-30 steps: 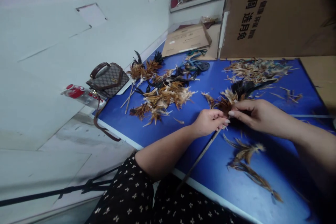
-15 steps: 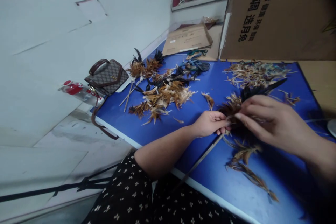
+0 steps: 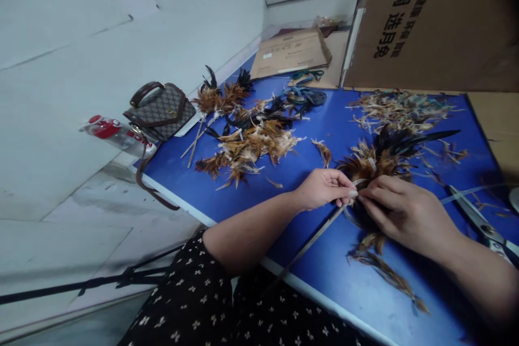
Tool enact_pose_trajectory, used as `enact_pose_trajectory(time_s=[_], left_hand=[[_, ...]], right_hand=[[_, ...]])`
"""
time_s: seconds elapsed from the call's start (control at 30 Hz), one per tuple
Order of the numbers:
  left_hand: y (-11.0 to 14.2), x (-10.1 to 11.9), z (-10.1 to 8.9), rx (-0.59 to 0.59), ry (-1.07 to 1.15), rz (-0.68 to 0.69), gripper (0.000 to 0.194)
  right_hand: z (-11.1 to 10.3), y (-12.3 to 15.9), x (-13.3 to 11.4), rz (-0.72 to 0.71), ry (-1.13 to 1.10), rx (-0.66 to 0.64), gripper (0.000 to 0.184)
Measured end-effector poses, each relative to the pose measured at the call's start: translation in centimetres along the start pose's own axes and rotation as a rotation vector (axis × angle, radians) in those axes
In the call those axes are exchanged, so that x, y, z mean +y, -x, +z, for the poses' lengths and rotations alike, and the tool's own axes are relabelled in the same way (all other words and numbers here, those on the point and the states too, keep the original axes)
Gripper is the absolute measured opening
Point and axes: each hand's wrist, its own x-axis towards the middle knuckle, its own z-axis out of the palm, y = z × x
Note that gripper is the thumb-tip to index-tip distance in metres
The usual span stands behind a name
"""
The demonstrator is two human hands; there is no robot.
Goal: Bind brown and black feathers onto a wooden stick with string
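A thin stick (image 3: 308,242) runs from the table's near edge up to a bunch of brown and black feathers (image 3: 379,158) fixed at its top. My left hand (image 3: 324,188) pinches the stick just below the feathers. My right hand (image 3: 401,211) meets it from the right, fingers closed on the feathers' base where they join the stick. Both hands rest over the blue table (image 3: 324,119).
A pile of finished feather sticks (image 3: 243,140) lies at the left, loose feathers (image 3: 399,108) at the back, a feather strip (image 3: 385,273) near the front. Scissors (image 3: 480,221) lie at the right. A handbag (image 3: 160,111) and a bottle (image 3: 115,132) sit at the table's left corner, cardboard boxes (image 3: 438,21) behind.
My right hand has slid down from over the feathers to their base, beside my left hand's fingertips. The feather bunch now shows more fully. The view shifted slightly, bringing scissors into sight.
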Motion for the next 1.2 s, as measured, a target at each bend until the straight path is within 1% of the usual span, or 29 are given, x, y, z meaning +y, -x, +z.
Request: enact_pose_trajectory(time_s=[0.1, 0.17, 0.27, 0.37, 0.43, 0.47, 0.57, 0.63, 0.73, 0.87, 0.93, 1.1, 1.2], left_hand=[[-0.1, -0.4, -0.1, 0.02, 0.01, 0.01, 0.065], [-0.2, -0.8, -0.2, 0.051, 0.009, 0.028, 0.064], [-0.3, -1.4, -0.3, 0.054, -0.001, 0.045, 0.06], [-0.2, -1.9, -0.3, 0.036, -0.014, 0.095, 0.053], [-0.2, -2.1, -0.3, 0.034, -0.063, 0.182, 0.043], [-0.2, -2.1, -0.4, 0.036, -0.114, 0.247, 0.037], [-0.2, -1.8, -0.6, 0.06, -0.372, 0.514, 0.021], [-0.2, -1.6, -0.8, 0.088, -0.549, 0.67, 0.016], [-0.4, -1.7, -0.7, 0.13, -0.711, 0.798, 0.014], [-0.5, -2.1, -0.6, 0.157, -0.768, 0.925, 0.012], [-0.5, -2.2, -0.6, 0.162, -0.774, 0.944, 0.012], [-0.5, -1.9, -0.8, 0.204, -0.796, 0.879, 0.015], [-0.4, -1.8, -0.8, 0.212, -0.76, 0.856, 0.016]], right_hand=[[0.2, 0.4, -0.5, 0.003, -0.015, -0.019, 0.012], [0.4, 0.4, -0.7, 0.027, -0.086, -0.018, 0.01], [1.0, 0.0, -0.7, 0.086, -0.214, 0.052, 0.009], [2.1, -0.3, -0.2, 0.165, -0.274, 0.101, 0.017], [2.8, -0.2, 0.2, 0.222, -0.296, 0.09, 0.021], [3.1, -0.2, 0.4, 0.248, -0.309, 0.082, 0.021], [3.5, 0.1, 0.7, 0.306, -0.344, 0.064, 0.017], [3.6, 0.1, 0.8, 0.335, -0.355, 0.049, 0.016], [3.6, 0.1, 1.0, 0.375, -0.362, 0.025, 0.019], [3.8, 0.4, 1.5, 0.384, -0.43, 0.0, 0.024], [4.0, 0.6, 1.8, 0.36, -0.429, 0.027, 0.024], [4.1, 0.4, 1.9, 0.26, -0.384, 0.13, 0.019], [3.9, 0.2, 1.7, 0.257, -0.393, 0.144, 0.021]])
